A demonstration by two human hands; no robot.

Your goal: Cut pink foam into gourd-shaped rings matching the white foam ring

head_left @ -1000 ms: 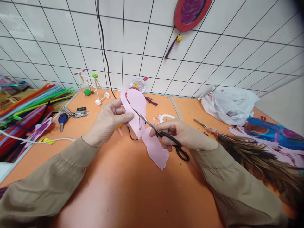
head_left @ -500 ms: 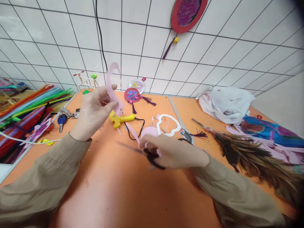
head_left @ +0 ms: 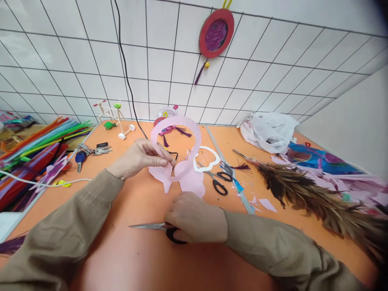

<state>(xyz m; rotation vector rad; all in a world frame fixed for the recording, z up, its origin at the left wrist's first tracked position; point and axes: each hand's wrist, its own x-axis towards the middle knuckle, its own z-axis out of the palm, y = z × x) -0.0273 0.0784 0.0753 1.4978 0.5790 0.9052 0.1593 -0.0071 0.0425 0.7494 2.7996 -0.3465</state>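
My left hand (head_left: 151, 155) pinches a pale pink ring-shaped cut-out (head_left: 195, 129) at its lower left edge, raised above the table. Below and behind the ring are more pale pink pieces (head_left: 192, 184), partly overlapping it in view. Nearer to me, my right hand (head_left: 192, 218) is closed around the black handles of a pair of scissors (head_left: 148, 226). Their blades look shut and point left, low over the table. A white cloud-like frame (head_left: 209, 166) lies just right of the ring, and a second pair of scissors (head_left: 220, 180) rests beside it.
Colourful pipe cleaners (head_left: 54, 133) and keys (head_left: 80, 157) lie on the left. A small wooden tricycle model (head_left: 113, 117) stands at the back. Tasselled ornaments (head_left: 182, 131) lie behind the ring. On the right are a white plastic bag (head_left: 266, 131), brown feathers (head_left: 297, 190) and pink scraps (head_left: 268, 205).
The pink ring has come lower and to the right, its face turned towards me. My right hand has moved down and slightly left with the scissors. The view has also shifted.
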